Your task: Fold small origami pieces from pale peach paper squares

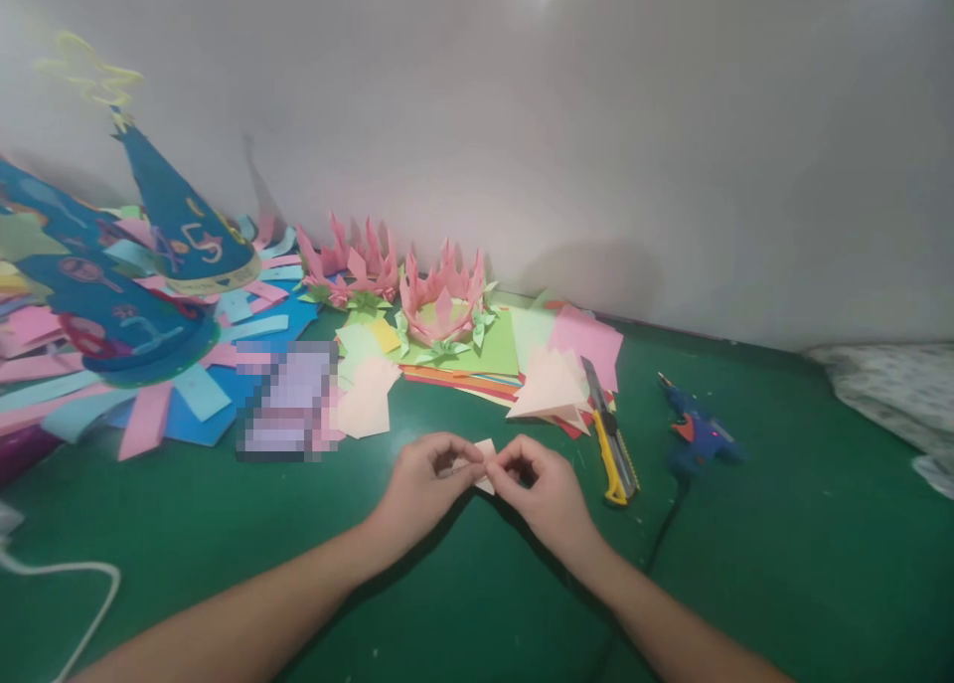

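Note:
Between my two hands is a small piece of pale pink paper (486, 451), partly hidden by the fingers; its folds are too small to make out. My left hand (428, 479) pinches its left side between thumb and fingers. On the other side my right hand (543, 486) pinches it too, the fingertips of both hands almost meeting. Just beyond to the right lie pale pink sheets (552, 390) and a yellow utility knife (612, 439). Another pale pink sheet (367, 397) rests beyond my left hand.
Two pink paper crowns (443, 300) stand at the back, one on stacked coloured paper (492, 350). Blue cone hats (179, 211) and paper strips crowd the left, near a pixelated flat object (287, 405). A blue glue gun (697, 429) with a cord lies right on the green table (805, 554).

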### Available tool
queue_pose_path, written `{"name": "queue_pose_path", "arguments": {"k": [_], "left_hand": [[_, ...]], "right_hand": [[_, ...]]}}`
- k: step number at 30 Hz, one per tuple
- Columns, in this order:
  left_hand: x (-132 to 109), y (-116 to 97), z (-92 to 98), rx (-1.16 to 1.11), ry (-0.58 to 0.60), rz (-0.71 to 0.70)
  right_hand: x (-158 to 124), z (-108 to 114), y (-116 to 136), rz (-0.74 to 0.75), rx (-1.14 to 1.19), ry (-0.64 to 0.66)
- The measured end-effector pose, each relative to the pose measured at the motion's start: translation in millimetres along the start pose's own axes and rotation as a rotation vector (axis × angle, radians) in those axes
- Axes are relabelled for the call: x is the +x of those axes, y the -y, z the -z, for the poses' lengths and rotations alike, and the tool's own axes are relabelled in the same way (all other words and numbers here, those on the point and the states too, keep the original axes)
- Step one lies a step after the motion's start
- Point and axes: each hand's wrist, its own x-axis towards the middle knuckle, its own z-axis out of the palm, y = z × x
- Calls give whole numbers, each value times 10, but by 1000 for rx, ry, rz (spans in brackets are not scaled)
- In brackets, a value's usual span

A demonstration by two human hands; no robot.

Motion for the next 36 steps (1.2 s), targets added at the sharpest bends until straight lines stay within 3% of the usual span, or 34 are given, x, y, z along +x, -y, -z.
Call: {"name": "queue_pose_path", "arguments": {"k": [7, 14, 19, 22, 26, 30, 36], "left_hand": [[14, -48, -13, -232, 42, 19], [6, -80, 10, -157, 99, 18], [18, -77, 28, -48, 139, 10], [28, -124, 48, -220, 134, 80], [45, -155, 78, -408, 38, 92], [58, -126, 84, -459, 21, 78], [57, -124, 72, -489, 40, 81]], "right_hand": [[5, 13, 5, 52, 107, 58], [-30, -51, -45, 86, 299, 39], [-37, -33, -25, 109, 233, 83], [-23, -10, -20, 117, 244, 72], [-7, 22, -3, 203, 185, 42], [-5, 42, 25, 316, 95, 93], [-4, 32, 33, 359, 25, 78]]}}
